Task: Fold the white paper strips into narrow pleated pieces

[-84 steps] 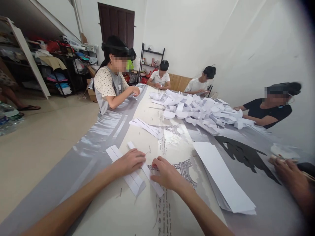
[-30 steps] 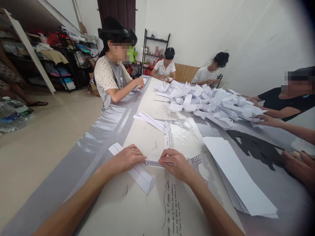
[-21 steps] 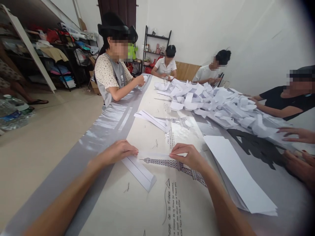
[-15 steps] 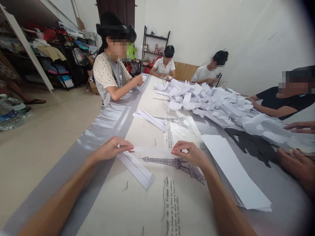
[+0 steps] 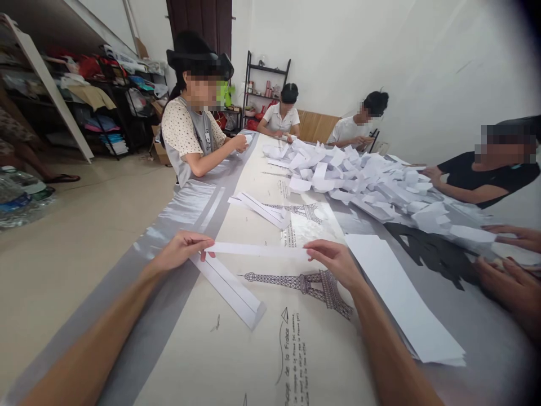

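A narrow white paper strip (image 5: 257,250) is stretched level above the printed tablecloth (image 5: 211,361). My left hand (image 5: 183,249) pinches its left end, and my right hand (image 5: 332,259) pinches the right end. Below my left hand, folded white strips (image 5: 230,293) lie slanting on the cloth beside an Eiffel Tower drawing. Another few folded strips (image 5: 260,210) rest farther up the cloth. To the right of my right hand lies a stack of long white sheets (image 5: 406,299).
A large heap of folded white papers (image 5: 346,175) covers the table's far right part. Several people sit around it; a person's hands (image 5: 511,276) are at the right edge. Cluttered shelves (image 5: 101,121) stand at the left.
My hands have moved farther apart, the left one leftward and the right one slightly right. The strip between them now shows more of its length and face.
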The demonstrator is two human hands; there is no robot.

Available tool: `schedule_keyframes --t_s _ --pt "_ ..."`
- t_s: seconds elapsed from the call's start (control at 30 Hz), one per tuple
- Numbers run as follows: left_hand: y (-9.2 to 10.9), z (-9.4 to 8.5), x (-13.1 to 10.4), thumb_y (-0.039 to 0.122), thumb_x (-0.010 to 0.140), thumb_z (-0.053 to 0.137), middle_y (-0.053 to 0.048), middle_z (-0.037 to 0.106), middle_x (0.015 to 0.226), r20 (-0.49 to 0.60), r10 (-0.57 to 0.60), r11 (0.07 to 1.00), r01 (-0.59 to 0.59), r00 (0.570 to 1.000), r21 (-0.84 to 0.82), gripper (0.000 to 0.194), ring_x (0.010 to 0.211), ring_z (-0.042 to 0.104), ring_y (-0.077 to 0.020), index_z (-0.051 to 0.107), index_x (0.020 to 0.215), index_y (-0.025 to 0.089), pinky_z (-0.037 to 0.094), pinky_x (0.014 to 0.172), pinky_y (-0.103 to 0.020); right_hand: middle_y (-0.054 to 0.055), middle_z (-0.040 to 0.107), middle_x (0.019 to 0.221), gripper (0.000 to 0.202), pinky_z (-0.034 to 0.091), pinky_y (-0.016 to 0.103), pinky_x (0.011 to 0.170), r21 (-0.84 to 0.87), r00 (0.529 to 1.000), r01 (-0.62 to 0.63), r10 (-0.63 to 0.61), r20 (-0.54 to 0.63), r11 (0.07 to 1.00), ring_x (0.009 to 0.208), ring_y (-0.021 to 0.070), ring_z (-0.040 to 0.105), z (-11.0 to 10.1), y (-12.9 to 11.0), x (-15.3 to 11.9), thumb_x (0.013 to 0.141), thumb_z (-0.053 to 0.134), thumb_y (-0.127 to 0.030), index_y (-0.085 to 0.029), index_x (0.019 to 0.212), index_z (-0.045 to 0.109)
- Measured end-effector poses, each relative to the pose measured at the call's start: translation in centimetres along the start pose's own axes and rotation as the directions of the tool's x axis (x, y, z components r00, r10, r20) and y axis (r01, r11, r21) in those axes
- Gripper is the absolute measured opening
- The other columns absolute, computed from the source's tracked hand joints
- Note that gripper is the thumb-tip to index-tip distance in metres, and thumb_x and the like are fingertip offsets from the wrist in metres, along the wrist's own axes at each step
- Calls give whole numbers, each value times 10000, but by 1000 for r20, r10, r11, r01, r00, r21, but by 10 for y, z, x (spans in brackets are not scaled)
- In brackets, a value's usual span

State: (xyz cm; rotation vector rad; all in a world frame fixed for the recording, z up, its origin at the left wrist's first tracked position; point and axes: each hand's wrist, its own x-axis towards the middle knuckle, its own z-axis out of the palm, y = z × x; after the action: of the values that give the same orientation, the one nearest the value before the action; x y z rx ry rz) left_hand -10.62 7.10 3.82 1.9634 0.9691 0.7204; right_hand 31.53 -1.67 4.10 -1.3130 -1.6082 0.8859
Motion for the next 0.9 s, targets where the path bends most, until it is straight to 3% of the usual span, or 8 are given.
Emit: schedule_keyframes --t_s 0.1,0.3,0.4,0.53,0.73,0.83,0.9 --pt "-1 2 1 507 940 623 -20 723 718 -74 -15 998 10 997 -58 377 624 593 -135 770 809 185 465 612 -224 59 725 861 481 552 378 653 7 999 -30 30 31 1000 712 199 642 7 -4 0 838 761 -532 -238 1219 739" --pt "2 10 2 513 901 682 0 701 707 -121 -43 992 29 992 -120 434 636 610 -143 736 1196 199 493 642 -241 26 699 688 365 513 339 584 30 999 -26 27 -39 999 605 171 596 17 -6 1 845 753 -519 -238 1076 782" --pt "5 14 3 515 871 715 -9 706 751 -84 -32 996 25 996 -82 414 650 617 -148 767 1148 211 507 641 -246 27 692 668 373 512 342 584 45 998 -42 44 -46 998 589 171 583 19 -3 2 839 751 -527 -228 1060 783" --pt "4 16 7 514 871 715 -60 732 1027 -30 72 997 -72 997 5 385 862 664 -197 773 1137 241 540 734 -269 34 688 689 419 532 365 656 55 996 -56 59 -67 997 617 172 581 20 0 3 863 718 -532 -202 1115 769" --pt "0 19 12 499 883 712 -78 696 1117 -133 229 971 -216 964 105 312 1012 654 -219 785 1007 222 532 870 -294 14 608 665 414 464 310 570 45 994 -88 90 -56 995 587 141 496 21 -1 3 890 685 -532 -186 1104 761" --pt "3 21 10 495 887 708 -77 707 1091 -218 214 976 -217 952 11 317 809 671 -175 769 1003 206 549 743 -291 -7 541 652 414 409 282 518 17 995 -88 89 -36 996 565 124 432 23 -1 3 890 677 -552 -196 1084 762" --pt "7 22 8 480 884 718 -32 724 875 -247 117 990 -133 962 -50 334 632 634 -140 746 1053 193 518 640 -274 -7 543 673 411 412 281 524 -8 997 -76 76 -29 997 580 126 434 25 1 3 867 700 -561 -202 1056 767"
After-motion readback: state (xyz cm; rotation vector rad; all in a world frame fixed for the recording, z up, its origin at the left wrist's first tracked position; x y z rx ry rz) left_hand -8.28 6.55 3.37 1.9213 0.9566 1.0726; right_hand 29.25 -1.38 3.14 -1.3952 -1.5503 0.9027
